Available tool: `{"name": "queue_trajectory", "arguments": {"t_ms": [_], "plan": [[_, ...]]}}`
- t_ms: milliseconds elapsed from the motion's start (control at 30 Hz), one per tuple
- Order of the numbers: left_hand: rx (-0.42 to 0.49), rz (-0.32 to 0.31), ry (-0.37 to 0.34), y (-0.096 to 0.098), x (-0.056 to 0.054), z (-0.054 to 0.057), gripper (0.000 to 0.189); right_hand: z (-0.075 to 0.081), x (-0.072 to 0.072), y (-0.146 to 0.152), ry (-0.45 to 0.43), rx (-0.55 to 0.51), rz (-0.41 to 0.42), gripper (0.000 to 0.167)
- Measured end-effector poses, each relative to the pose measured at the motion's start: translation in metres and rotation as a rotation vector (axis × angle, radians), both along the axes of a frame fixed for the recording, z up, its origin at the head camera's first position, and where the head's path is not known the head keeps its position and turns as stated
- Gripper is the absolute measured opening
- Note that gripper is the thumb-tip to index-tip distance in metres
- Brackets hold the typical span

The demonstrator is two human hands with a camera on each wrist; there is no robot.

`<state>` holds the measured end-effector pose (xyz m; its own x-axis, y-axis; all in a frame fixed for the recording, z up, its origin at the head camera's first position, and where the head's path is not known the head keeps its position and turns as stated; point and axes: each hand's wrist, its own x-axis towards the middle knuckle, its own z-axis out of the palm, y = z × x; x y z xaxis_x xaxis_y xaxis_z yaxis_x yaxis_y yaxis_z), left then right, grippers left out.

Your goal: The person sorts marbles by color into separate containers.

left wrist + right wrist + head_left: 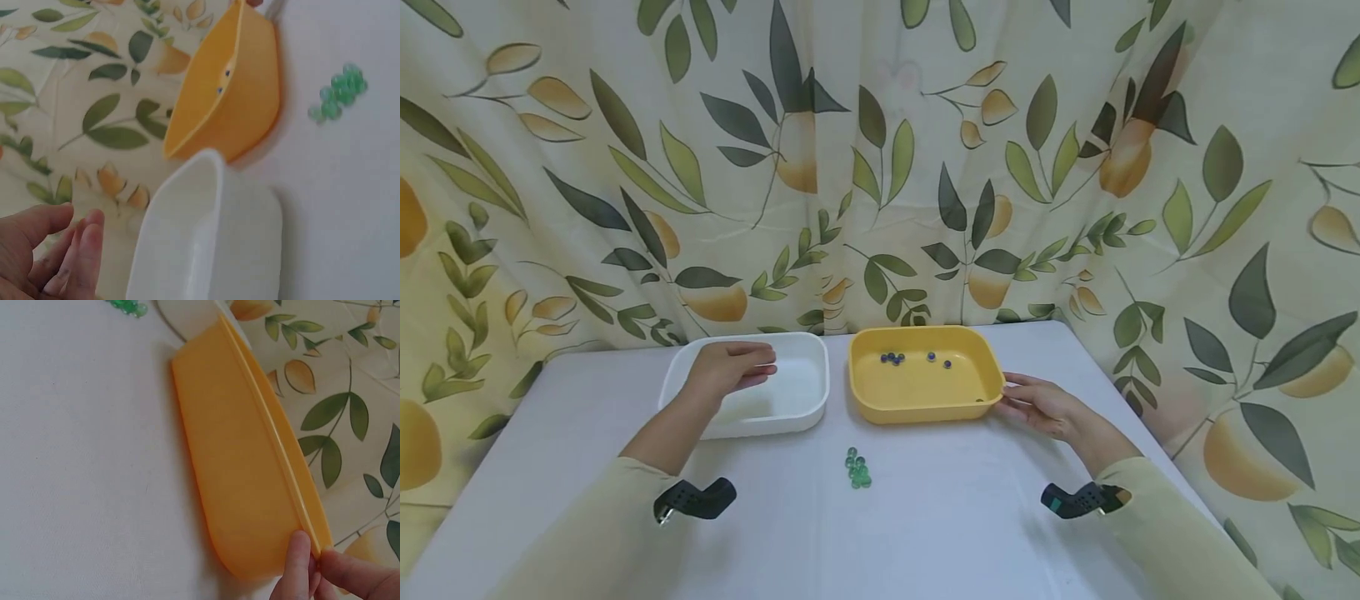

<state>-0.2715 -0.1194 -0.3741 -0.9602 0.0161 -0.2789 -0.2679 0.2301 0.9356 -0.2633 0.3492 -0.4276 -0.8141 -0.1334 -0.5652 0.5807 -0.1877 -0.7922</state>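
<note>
My left hand (735, 368) hovers over the white bin (801, 417), with no object in its fingers; in the left wrist view the thumb stands apart from the fingers (87, 256). At the right end of the yellow bin (925, 412), my right hand (1037, 406) pinches the rim between thumb and fingers, as the right wrist view shows close up. Several dark blue marbles (892, 358) lie on the yellow bin's floor. On the cloth in front of the bins, a cluster of green glass marbles (858, 469) sits together.
A white cloth (940, 517) covers the table. Behind it hangs a curtain (880, 242) printed with leaves and fruit, close to the back of both bins. The two bins stand side by side with a narrow gap.
</note>
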Motion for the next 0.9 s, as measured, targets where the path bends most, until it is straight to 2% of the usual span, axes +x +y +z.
{"name": "queue_trajectory", "arguments": {"t_ms": [200,333,467,700,800,900], "plan": [[-0.082,0.004,0.048,-0.042,0.006,0.000,0.045,-0.001,0.001,0.003,0.010,-0.002,0.001,0.072],[-0.149,0.005,0.066,-0.072,0.005,-0.007,0.046,0.000,0.001,0.003,0.012,-0.004,0.006,0.072],[-0.205,0.049,0.078,-0.097,0.004,-0.014,0.047,0.001,0.001,0.003,0.013,-0.010,0.005,0.072],[-0.334,0.158,0.089,-0.123,0.010,-0.027,0.046,0.000,0.001,0.002,0.022,-0.011,0.014,0.071],[-0.407,0.171,0.088,-0.130,0.013,-0.034,0.046,-0.001,0.001,0.001,0.023,-0.006,0.017,0.071],[-0.431,0.171,0.085,-0.138,0.012,-0.042,0.047,-0.002,0.000,0.001,0.025,-0.007,0.015,0.071]]}}
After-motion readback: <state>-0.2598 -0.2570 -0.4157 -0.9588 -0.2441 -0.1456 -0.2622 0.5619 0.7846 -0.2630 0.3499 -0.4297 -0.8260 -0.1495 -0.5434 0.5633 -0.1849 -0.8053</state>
